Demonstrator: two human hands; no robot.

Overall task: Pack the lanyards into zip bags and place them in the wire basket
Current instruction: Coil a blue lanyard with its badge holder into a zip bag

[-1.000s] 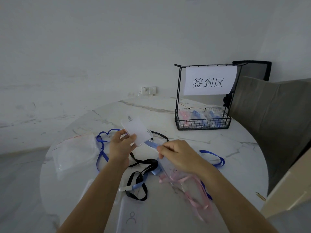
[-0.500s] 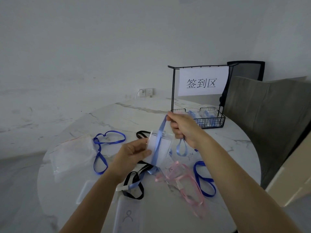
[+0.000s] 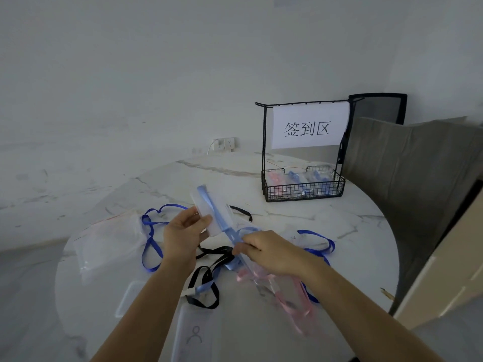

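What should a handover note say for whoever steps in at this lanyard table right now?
Left hand: grips the clear badge holder of the light blue lanyard, raised above the table.
Right hand: pinches that lanyard's strap just below the holder.
Things: wire basket at the table's far right; empty zip bags at the left.
Done: several packed bags lie in the basket.
Left: bag this lanyard, then the black lanyard, pink lanyard and dark blue lanyards loose on the table; move each bag to the basket.
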